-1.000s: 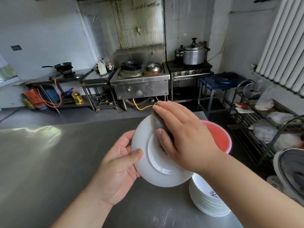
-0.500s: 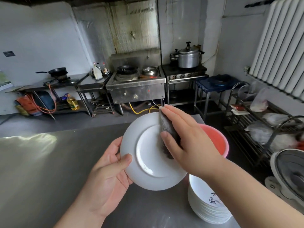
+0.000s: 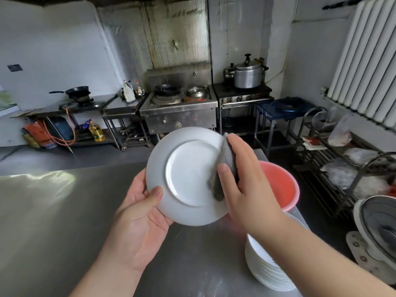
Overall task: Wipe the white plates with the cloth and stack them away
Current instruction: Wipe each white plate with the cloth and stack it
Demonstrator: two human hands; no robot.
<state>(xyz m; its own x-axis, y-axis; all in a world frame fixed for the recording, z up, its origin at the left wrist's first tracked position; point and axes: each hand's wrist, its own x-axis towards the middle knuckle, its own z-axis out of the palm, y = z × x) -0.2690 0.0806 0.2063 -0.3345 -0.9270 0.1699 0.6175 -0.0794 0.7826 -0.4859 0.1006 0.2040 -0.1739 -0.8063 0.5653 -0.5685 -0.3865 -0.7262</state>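
A white plate (image 3: 188, 172) is held tilted above the steel table, its underside toward me. My left hand (image 3: 141, 213) grips its lower left rim, thumb on the underside and fingers behind. My right hand (image 3: 246, 183) presses a grey cloth (image 3: 225, 168) against the plate's right edge, thumb on the near side and fingers wrapped over the rim. A stack of white plates (image 3: 263, 269) stands on the table at the lower right, partly hidden by my right forearm.
A pink basin (image 3: 280, 185) sits on the steel table (image 3: 53, 221) behind my right hand. A fan (image 3: 377, 221) and a wire rack (image 3: 342, 159) with bags stand to the right. Stoves, a wok and a pressure cooker (image 3: 248, 73) line the far wall.
The plate has been turned and raised, so more of its underside faces me. My right hand with the cloth slid from the plate's top to its right edge.
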